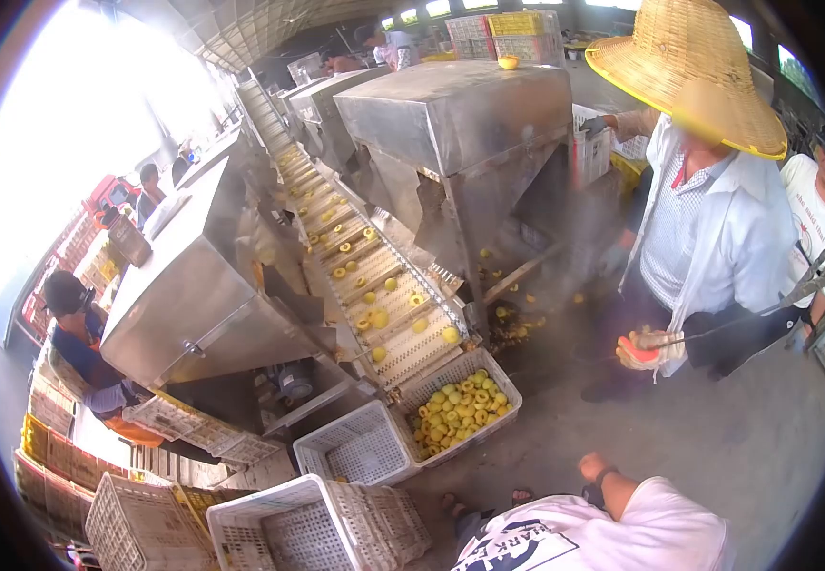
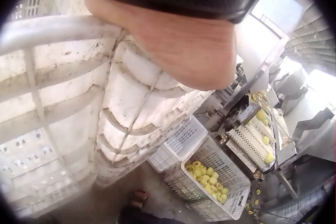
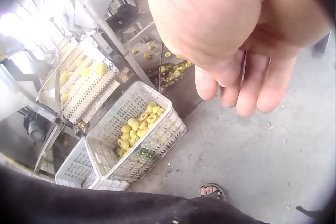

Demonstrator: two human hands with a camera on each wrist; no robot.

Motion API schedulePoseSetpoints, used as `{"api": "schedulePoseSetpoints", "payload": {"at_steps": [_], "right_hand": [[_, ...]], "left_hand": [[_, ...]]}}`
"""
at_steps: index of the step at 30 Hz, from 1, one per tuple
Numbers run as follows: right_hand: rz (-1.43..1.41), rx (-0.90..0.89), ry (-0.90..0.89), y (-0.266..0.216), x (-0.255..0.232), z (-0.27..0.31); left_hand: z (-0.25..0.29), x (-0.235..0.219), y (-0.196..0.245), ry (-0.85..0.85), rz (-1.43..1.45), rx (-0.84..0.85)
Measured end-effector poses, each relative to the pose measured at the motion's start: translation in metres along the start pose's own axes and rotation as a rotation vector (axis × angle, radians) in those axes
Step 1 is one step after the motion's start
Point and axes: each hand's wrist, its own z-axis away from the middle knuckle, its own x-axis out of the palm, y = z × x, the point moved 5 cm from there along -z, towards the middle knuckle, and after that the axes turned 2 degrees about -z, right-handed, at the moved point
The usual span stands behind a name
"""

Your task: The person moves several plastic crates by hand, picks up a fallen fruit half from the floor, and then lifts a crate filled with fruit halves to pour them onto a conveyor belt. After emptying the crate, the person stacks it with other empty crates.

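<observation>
Vertical access: the open top of the white perforated plastic crate [image 1: 471, 436] admits a hand from above, down to the yellow fruit pieces [image 1: 460, 404]; its raised walls obstruct sideways entry. Far side: the slatted, perforated conveyor belt [image 1: 412, 357] ends at this crate, between grey sheet-metal housings [image 1: 184, 295] [image 1: 451, 114]. Adjacent: a second white perforated crate [image 1: 355, 443] has open interior room. Left hand [image 2: 184, 45]: nested white plastic crates [image 2: 68, 87] stand close, restricting passage. Right hand [image 3: 231, 40]: open grey concrete floor [image 3: 262, 166] lies below, extending toward the straw-hatted worker [image 1: 688, 219].

Glare upper left, dark rims
</observation>
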Motion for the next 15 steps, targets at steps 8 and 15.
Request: {"api": "schedulePoseSetpoints", "payload": {"at_steps": [8, 15], "right_hand": [[0.091, 0.033, 0.005, -0.017, -0.011, 0.011], [-0.007, -0.038, 0.069, -0.005, -0.001, 0.005]], "left_hand": [[0.001, 0.001, 0.007, -0.106, -0.071, 0.009], [-0.019, 0.04, -0.016, 0.319, 0.079, -0.032]]}}
